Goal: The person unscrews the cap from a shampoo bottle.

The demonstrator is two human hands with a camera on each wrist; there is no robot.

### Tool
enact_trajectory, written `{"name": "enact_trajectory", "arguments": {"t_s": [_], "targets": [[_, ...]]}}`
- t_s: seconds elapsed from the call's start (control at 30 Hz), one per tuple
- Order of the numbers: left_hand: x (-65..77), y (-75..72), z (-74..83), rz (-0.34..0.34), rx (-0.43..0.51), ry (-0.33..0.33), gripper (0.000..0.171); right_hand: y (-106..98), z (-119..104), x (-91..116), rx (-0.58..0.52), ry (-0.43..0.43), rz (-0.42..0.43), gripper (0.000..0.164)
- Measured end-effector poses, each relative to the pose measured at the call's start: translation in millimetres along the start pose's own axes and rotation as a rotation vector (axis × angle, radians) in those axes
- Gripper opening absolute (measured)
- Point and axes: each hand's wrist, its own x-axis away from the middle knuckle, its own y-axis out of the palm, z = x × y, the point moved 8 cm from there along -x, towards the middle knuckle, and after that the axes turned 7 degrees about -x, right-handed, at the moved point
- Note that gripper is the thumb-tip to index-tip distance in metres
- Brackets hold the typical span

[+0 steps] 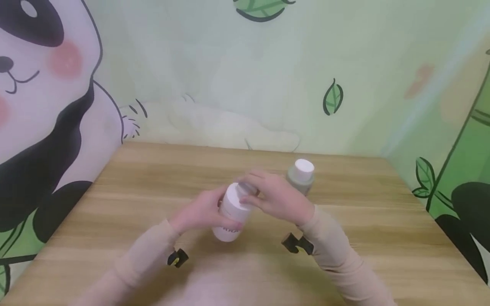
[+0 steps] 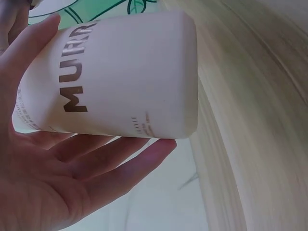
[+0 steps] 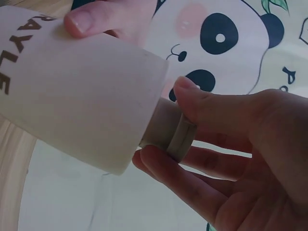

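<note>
A white bottle (image 1: pixel 234 208) with brown lettering is tilted over the table, its capped end up and toward the right. My left hand (image 1: pixel 204 211) grips its body, thumb across the front and fingers on the far side. In the left wrist view the bottle's rounded base (image 2: pixel 185 77) points away from the palm. My right hand (image 1: pixel 277 196) pinches the grey cap (image 3: pixel 182 139) at the bottle's top between thumb and fingers. A second bottle (image 1: pixel 300 177), greenish with a white lid, stands behind the right hand, its lower part hidden.
The wooden table (image 1: pixel 160 170) reaches back to a wall (image 1: pixel 214 76) painted with leaves and a large panda (image 1: pixel 76 102). Black wrist mounts (image 1: pixel 178 258) sit at both sleeves, near the table surface in the head view.
</note>
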Motion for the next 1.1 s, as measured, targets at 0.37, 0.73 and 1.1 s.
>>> {"name": "enact_trajectory", "arguments": {"t_s": [0.37,0.73,1.1], "targets": [[14.6,24.0,0.0,-0.028,0.003,0.028,0.074,13.1,-2.2,29.6,-0.089,0.01,0.017,0.042],[13.8,19.6,-0.4,-0.033,-0.056,0.066,0.081,17.0,3.7,26.4,-0.063,-0.023,-0.033,0.05],[5.2,8.6,-10.9,0.01,-0.106,0.081,0.076,21.0,12.9,17.0,0.235,-0.08,-0.028,0.05]]}}
